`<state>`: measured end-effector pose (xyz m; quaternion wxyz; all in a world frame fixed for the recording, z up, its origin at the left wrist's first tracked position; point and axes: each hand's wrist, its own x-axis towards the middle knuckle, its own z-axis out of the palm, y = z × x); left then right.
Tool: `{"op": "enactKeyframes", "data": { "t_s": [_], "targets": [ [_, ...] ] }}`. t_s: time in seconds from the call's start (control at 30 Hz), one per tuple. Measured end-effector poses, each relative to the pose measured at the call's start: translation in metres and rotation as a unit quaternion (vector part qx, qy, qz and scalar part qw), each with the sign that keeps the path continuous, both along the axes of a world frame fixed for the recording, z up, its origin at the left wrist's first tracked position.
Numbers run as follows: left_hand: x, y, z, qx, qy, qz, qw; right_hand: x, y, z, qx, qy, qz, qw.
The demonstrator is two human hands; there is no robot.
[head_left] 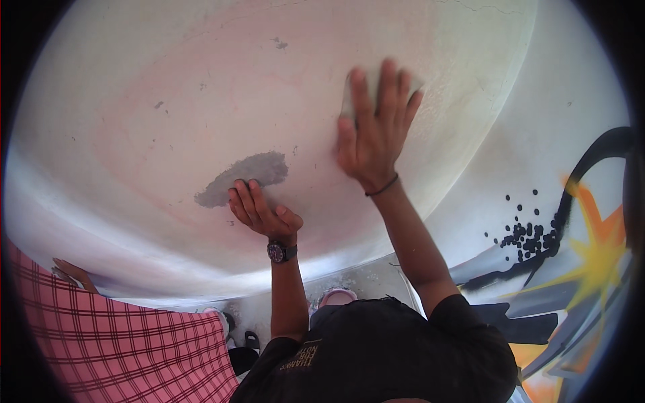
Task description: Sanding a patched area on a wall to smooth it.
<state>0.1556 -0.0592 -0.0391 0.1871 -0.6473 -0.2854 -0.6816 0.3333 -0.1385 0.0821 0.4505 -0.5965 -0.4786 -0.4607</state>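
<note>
Right hand point(377, 138) spread wide, kinda blurry, flat over thin pale-grey sheet point(347, 102) on curved off-white, pinkish wall point(154, 134). Left hand point(264, 213) loosely unfurled, overlapping rough grey oblong patch point(267, 166).

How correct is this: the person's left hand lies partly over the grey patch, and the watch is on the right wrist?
One mistake: the head view shows the watch on the left wrist, not the right. The left hand does lie partly over the grey patch.
</note>
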Motion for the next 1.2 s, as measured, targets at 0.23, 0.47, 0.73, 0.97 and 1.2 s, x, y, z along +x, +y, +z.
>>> {"op": "enactKeyframes", "data": {
  "t_s": [0.23,0.47,0.73,0.97,1.2],
  "targets": [
    [0.000,0.001,0.001,0.007,-0.005,0.004,1.000,0.005,0.002,0.033,0.066,-0.008,0.014,0.998],
    [0.002,0.001,0.005,0.008,-0.005,-0.006,1.000,-0.019,0.001,-0.061,-0.042,-0.016,0.028,0.999],
    [0.002,0.000,0.005,0.002,0.000,-0.005,1.000,-0.013,0.012,0.067,0.041,-0.043,0.020,0.998],
    [-0.003,0.004,0.000,-0.006,-0.004,0.005,1.000,-0.016,0.009,-0.044,-0.024,-0.036,-0.012,0.999],
    [-0.003,0.009,0.005,0.001,-0.001,0.003,1.000,-0.017,0.018,-0.028,0.034,-0.031,-0.015,0.999]
  ]
}}
